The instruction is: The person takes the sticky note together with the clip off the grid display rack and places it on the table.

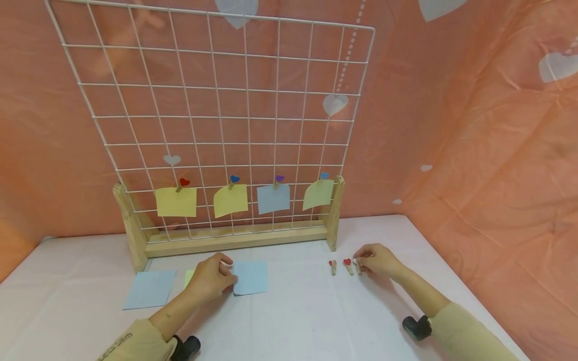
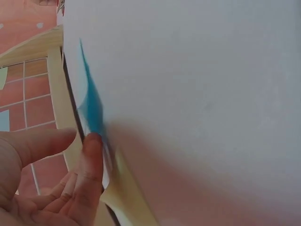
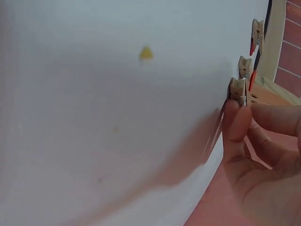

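A blue sticky note (image 1: pixel 253 277) lies on the table below the wire grid. My left hand (image 1: pixel 212 275) is at its left edge; one fingertip touches the note, and the thumb stands apart from that finger in the left wrist view. On the right, three small wooden clothespins lie in a row: two with red hearts, a left clothespin (image 1: pixel 333 268) and a middle clothespin (image 1: pixel 348 267), and a third clothespin (image 1: pixel 358 268) with a whitish top. My right hand (image 1: pixel 378 259) pinches this third clothespin between thumb and fingertip, with its end partly hidden.
A white wire grid (image 1: pixel 247 118) stands in a wooden base (image 1: pixel 235 243). Heart-topped clothespins hold several notes on it, including a yellow note (image 1: pixel 176 202) and a blue note (image 1: pixel 273 198). Another blue note (image 1: pixel 150 290) and a partly hidden yellow-green note (image 1: pixel 188 276) lie left.
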A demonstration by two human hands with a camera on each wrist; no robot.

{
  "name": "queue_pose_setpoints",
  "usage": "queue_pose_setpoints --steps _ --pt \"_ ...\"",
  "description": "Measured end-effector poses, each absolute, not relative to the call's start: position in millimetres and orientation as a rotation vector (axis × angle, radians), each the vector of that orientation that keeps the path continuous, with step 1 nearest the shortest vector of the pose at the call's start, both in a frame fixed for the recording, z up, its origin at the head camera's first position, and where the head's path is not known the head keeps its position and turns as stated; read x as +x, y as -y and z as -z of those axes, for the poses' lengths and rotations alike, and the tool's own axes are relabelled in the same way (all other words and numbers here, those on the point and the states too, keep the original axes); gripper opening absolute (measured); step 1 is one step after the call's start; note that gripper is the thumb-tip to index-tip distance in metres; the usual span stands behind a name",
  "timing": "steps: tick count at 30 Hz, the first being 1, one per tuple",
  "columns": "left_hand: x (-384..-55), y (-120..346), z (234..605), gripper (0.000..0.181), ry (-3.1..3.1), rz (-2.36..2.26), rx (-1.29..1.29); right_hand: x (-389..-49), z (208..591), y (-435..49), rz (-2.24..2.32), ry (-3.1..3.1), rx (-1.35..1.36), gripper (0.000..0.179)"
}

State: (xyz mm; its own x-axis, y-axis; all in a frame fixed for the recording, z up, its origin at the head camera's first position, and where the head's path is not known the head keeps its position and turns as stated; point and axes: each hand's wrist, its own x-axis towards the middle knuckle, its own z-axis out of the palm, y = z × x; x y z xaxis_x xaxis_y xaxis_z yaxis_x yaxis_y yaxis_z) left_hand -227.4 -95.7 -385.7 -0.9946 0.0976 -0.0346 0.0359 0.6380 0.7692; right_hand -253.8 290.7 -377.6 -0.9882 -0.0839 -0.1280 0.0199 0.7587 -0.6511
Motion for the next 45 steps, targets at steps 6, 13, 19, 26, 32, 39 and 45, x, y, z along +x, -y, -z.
queue_pose_setpoints --steps 6,13,19,26,32,39,45 --pt "-231 101 381 0.029 -2.796 -1.273 0.118 -256 368 -289 0.875 -2.967 -0.111 0.016" --pt "-231 106 379 0.023 -2.809 -1.339 0.168 -258 362 -282 0.970 -3.010 -0.137 0.019" --pt "-232 108 375 0.022 -2.805 -1.397 0.177 -261 356 -271 1.070 -3.080 -0.146 0.018" --pt "-234 115 370 0.016 -2.822 -1.508 0.110 -266 349 -254 1.264 -3.092 -0.193 0.020" --pt "-235 123 366 0.017 -2.903 -1.561 0.146 -269 344 -237 1.495 -3.020 -0.311 0.019" --pt "-235 135 363 0.019 -3.080 -1.557 0.156 -269 344 -211 1.621 -2.908 -0.426 0.022" --pt "-235 143 361 0.022 -3.167 -1.584 0.123 -272 342 -189 1.727 -2.788 -0.485 0.021"
